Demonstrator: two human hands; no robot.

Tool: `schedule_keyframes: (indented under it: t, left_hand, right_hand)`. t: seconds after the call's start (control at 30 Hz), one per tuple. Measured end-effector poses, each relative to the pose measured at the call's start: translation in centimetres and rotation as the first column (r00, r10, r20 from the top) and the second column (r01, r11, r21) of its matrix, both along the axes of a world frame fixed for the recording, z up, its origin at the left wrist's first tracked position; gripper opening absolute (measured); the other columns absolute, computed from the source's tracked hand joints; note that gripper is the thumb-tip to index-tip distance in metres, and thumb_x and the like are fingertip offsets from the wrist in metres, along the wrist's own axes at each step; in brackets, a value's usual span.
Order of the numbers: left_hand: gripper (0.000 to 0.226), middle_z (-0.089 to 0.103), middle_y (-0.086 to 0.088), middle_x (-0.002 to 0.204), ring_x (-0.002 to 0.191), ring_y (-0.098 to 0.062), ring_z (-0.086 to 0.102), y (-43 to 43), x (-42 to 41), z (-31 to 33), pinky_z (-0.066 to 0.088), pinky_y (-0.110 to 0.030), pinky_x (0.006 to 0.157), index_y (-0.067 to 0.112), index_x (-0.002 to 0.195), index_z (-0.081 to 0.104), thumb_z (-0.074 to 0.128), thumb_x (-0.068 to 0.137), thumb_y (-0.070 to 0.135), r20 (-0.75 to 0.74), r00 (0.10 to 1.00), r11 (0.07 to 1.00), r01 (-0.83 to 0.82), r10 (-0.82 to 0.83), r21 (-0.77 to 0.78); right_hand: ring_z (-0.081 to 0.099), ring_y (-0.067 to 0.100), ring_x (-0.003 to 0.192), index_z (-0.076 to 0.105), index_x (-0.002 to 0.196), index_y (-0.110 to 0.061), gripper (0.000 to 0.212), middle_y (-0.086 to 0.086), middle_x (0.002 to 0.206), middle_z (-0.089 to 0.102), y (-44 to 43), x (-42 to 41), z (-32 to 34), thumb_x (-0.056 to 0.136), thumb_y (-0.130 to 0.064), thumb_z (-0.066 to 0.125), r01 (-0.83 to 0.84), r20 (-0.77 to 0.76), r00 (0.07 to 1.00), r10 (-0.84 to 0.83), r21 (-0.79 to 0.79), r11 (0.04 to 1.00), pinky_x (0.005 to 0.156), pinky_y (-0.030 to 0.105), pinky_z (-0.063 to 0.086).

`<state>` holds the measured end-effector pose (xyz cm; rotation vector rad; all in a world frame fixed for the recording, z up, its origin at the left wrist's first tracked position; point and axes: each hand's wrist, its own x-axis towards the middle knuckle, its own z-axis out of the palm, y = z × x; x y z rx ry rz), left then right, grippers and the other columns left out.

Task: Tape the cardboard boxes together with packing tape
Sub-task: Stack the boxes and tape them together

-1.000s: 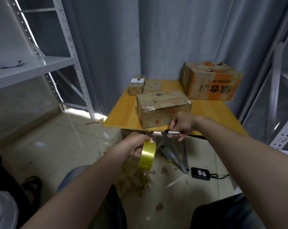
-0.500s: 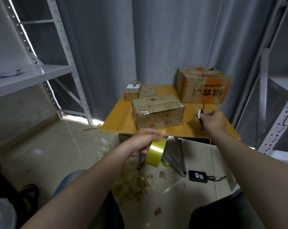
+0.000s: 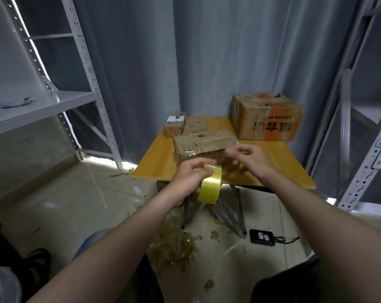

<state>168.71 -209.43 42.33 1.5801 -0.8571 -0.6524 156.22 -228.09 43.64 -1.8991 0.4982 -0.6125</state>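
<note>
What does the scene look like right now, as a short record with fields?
left hand: grips tape roll before the table's near edge
right hand: over near box, fingers curled; any hold unclear
table: near box; large orange-printed box back right; small labelled box, small plain box back left
floor: tape scraps, black device

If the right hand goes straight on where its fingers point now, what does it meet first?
Probably the yellow tape roll in the left hand, or that hand's fingers; the right hand points left toward them. Depth is unclear.
</note>
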Motion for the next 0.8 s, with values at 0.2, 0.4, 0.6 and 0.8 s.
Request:
schedule_keyframes:
  t: [0.2, 0.4, 0.6, 0.8]
  left_hand:
    - [0.019, 0.077, 0.006, 0.088, 0.077, -0.011, 0.07, 0.3, 0.2, 0.9, 0.053, -0.034, 0.062, 0.032, 0.104, 0.08, 0.07, 0.096, 0.018, -0.035, 0.996, 0.992, -0.09, 0.087, -0.084]
    - [0.021, 0.075, -0.006, 0.095, 0.069, -0.018, 0.071, 0.0, -0.1, 1.1, 0.056, -0.031, 0.05, 0.031, 0.104, 0.078, 0.057, 0.105, 0.034, -0.188, 0.955, 0.962, -0.253, 0.23, -0.105]
    - [0.026, 0.068, 0.004, 0.063, 0.045, -0.011, 0.064, -1.2, -0.8, 1.7, 0.047, -0.024, 0.04, 0.024, 0.101, 0.075, 0.058, 0.103, 0.044, -0.363, 0.882, 0.937, -0.344, 0.301, -0.056]
    - [0.02, 0.074, -0.001, 0.078, 0.057, -0.018, 0.07, -1.8, -1.0, 2.6, 0.053, -0.029, 0.045, 0.032, 0.112, 0.075, 0.066, 0.098, 0.044, -0.393, 0.863, 0.939, -0.344, 0.318, 0.004]
  right_hand:
    - [0.068, 0.005, 0.085, 0.082, 0.079, -0.031, 0.009, -0.008, 0.099, 0.074, 2.1, 2.7, 0.4, 0.079, -0.027, 0.089, -0.146, 0.112, 0.982, 0.155, -0.083, 0.986, 0.065, 0.017, 0.052]
    - [0.066, 0.009, 0.098, 0.079, 0.073, -0.03, 0.019, -0.005, 0.109, 0.069, 3.3, 3.6, 0.9, 0.081, -0.016, 0.088, -0.067, 0.196, 0.977, 0.08, -0.072, 0.995, 0.08, 0.034, 0.053]
    - [0.063, 0.0, 0.096, 0.077, 0.077, -0.022, 0.017, -0.001, 0.111, 0.066, 4.3, 3.2, 1.3, 0.085, -0.01, 0.084, -0.054, 0.239, 0.968, 0.079, -0.11, 0.993, 0.088, 0.037, 0.055]
    - [0.065, 0.019, 0.108, 0.077, 0.082, -0.009, 0.007, 0.011, 0.115, 0.066, 4.6, 2.8, 1.6, 0.086, -0.005, 0.081, -0.039, 0.292, 0.954, 0.06, -0.077, 0.996, 0.097, 0.046, 0.056]
